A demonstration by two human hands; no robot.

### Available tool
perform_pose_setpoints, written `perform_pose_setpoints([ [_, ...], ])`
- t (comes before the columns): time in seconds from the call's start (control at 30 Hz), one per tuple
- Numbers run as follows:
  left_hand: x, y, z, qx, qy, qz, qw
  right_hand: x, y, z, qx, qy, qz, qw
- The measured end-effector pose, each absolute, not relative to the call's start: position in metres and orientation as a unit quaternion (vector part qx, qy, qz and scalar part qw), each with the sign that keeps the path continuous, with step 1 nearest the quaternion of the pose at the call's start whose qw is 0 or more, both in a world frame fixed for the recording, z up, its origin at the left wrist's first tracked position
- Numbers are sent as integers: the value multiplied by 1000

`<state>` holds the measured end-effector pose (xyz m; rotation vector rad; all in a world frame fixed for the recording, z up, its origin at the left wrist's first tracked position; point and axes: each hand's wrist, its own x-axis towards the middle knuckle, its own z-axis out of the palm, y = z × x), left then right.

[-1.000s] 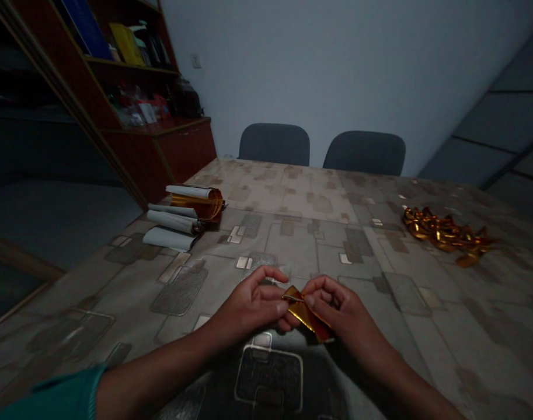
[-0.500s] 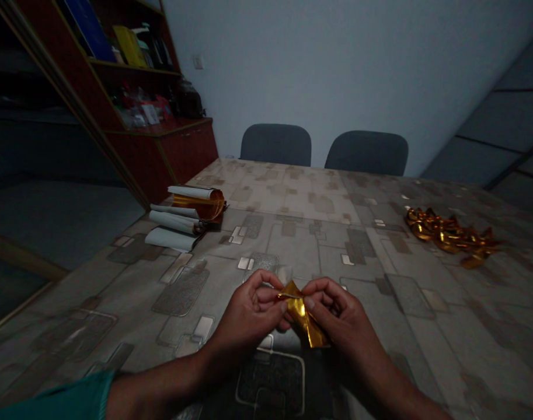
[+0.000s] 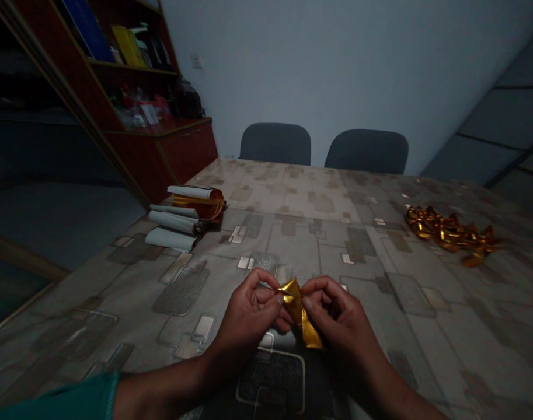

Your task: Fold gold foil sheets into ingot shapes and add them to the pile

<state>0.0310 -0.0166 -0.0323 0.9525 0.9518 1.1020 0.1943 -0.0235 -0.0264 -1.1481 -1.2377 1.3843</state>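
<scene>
A shiny gold foil paper [image 3: 295, 300], partly folded with a pointed top, is held above the near part of the table. My left hand [image 3: 258, 303] pinches its left edge between thumb and fingers. On the other side, my right hand [image 3: 331, 306] grips the right edge the same way, its thumb on the near face. The paper's lower end hangs down between the hands. Some fingertips are hidden behind it.
Folded gold paper pieces [image 3: 452, 233] lie in a cluster at the right. Curled sheets of gold paper with pale backs [image 3: 174, 227] rest at the left. Two grey chairs [image 3: 275, 143] stand behind the patterned table [image 3: 292, 251]; a red cabinet [image 3: 190, 151] is at back left.
The upper part of the gold foil paper has turned slightly and its top fold lies flatter. Both hands keep their grip in nearly the same place.
</scene>
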Motion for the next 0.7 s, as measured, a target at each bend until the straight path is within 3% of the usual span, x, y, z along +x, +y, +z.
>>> perform_pose_setpoints([
  [0.7, 31, -17, -24, 480, 449, 437, 613, 196, -22, -23, -446, -509, 600, 427],
])
